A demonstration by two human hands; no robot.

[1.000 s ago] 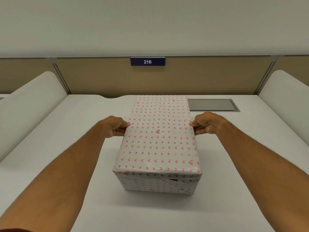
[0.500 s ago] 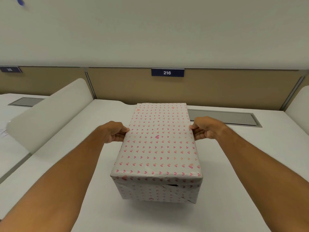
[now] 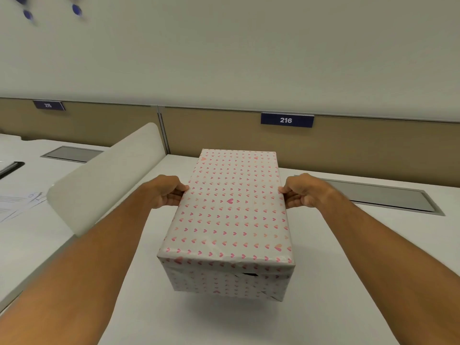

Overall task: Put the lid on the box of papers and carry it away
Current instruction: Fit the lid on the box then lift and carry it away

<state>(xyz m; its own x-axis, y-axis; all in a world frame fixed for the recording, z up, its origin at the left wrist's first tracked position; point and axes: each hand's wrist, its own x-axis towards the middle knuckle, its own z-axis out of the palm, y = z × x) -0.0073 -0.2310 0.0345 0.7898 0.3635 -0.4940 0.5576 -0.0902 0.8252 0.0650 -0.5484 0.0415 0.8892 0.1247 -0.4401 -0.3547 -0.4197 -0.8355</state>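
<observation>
White desk (image 3: 323, 307) under everything, looks like box (image 3: 229, 220) hangs just above it, soft shadow below. Lid (image 3: 234, 200) already seated. Box long axis runs straight away from person. Left hand (image 3: 166, 192) and right hand (image 3: 302, 191) pinch lid's long side edges about midway, fingers curled tight, equally near.

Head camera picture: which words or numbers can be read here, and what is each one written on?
"216": white digits on the dark blue plate fixed to the tan partition behind the desk.
"215": on the smaller blue plate at far left, blurred, so read with some doubt.
The heart-patterned box shows no writing.
The papers at left are too blurred to read.
</observation>
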